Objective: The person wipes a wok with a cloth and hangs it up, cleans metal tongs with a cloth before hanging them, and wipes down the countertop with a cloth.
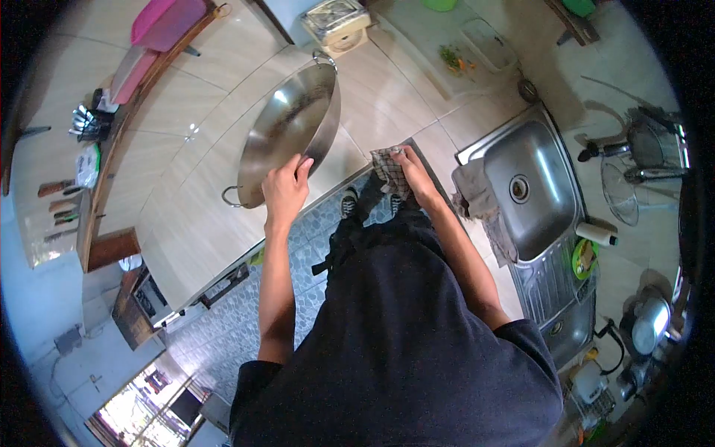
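Checked cloth point(389, 168), gray & pale, is bunched in the R hand point(414, 177); the fingers grasp it w/ the thumb on top. It hangs by the counter edge, R of the pan, not touching it. The L hand point(287, 188) has bent fingers at the near rim of the big shiny metal pan point(287, 123) & seems to pinch it. Can't tell how deep the tips go, b/c some are hidden.

The pan is on the counter point(197, 242), tipped on a slant, w/ 1 loop handle near the L hand & 1 at the far end. Dark marks show inside. To hold it well, the L grip should be firm but not too hard, b/c a big round pan can rock or slip. The cloth should be tucked in the palm, w/ no floppy bit to snag. Both wrists should be loose, & the pan well on the counter, not over the edge.

Farther out: a scale point(335, 28) past the pan, plus a clear tray point(488, 45) close to some green & orange bits point(454, 59). To the R, a gray-brown cloth point(473, 186) hangs over the edge of the metal sink point(547, 160). On the L, a pink tub point(167, 21) is up on the shelf point(141, 89).
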`<state>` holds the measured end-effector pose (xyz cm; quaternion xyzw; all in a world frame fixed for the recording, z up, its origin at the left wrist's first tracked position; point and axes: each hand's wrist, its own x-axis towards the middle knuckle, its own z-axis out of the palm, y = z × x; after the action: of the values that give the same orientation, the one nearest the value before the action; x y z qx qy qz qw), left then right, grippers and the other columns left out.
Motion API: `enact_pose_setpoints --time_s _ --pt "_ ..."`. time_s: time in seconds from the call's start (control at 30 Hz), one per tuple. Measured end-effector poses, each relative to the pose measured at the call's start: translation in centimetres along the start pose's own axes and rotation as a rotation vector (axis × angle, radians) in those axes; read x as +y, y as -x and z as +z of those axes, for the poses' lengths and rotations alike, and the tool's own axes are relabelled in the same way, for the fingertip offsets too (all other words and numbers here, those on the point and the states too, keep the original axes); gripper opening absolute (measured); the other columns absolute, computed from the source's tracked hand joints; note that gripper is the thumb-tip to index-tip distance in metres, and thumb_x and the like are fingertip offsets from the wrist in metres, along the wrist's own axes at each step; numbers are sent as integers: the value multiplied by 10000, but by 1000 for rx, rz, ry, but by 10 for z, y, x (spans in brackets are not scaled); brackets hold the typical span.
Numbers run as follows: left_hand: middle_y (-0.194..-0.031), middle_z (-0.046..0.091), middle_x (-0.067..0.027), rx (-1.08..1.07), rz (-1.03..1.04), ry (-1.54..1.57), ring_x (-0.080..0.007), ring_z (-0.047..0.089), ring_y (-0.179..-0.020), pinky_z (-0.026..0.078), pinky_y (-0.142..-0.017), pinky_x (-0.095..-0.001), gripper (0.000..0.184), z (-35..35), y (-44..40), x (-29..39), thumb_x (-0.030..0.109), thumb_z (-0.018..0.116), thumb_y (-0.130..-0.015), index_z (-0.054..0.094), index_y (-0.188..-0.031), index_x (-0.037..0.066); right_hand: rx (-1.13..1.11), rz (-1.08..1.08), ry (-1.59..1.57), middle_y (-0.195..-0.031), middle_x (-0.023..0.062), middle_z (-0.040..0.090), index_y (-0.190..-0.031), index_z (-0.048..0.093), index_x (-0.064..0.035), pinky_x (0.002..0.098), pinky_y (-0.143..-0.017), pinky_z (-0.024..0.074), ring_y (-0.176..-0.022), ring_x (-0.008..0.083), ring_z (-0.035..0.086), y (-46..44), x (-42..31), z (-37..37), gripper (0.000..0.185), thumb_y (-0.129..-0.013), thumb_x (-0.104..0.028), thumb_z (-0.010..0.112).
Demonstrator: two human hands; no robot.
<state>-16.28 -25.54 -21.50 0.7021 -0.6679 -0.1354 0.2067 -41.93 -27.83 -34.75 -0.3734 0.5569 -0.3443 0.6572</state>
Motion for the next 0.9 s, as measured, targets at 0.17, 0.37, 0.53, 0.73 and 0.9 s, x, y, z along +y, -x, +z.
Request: enact_pose_setpoints --time_s 0.17,0.37,0.53,0.73,0.9 --pt "-617 550 -210 72 -27 176 -336 488 -528 398 -516 -397 327 -30 -15 -29 258 621 -911 565 -756 -24 19 5 21 -1027 66 586 -1169 522 -40 286 -809 439 -945 156 541 2 6 7 332 -947 -285 492" --pt "-671 358 80 171 -107 705 -38 305 -647 249 -555 -214 294 -66 -25 -82 202 619 -932 514 -740 6 27 99 -33 -1059 82 591 -1164 509 -27 311 -861 425 -978 176 537 11 20 10 337 -936 -274 485" --pt "-808 591 41 280 -220 958 -47 487 -748 377 -689 -199 197 -107 -15 -122 176 655 -909 676 -945 -16 86 213 -171 -1015 16 586 -1108 576 -79 264 -870 389 -980 123 515 9 19 20 287 -928 -294 517" --pt "-790 606 28 500 -361 1215 -73 529 -665 396 -588 -219 175 -130 14 -177 193 673 -889 667 -930 24 165 55 -22 -987 33 601 -1099 568 -52 272 -812 439 -921 135 559 -17 39 38 287 -914 -265 519" --pt "-993 637 -36 592 -399 1454 -161 589 -920 450 -819 -316 218 -106 48 -227 204 635 -906 623 -1035 29 156 88 -79 -983 36 608 -1127 567 -26 262 -795 454 -892 126 575 -34 37 60 306 -916 -243 524"
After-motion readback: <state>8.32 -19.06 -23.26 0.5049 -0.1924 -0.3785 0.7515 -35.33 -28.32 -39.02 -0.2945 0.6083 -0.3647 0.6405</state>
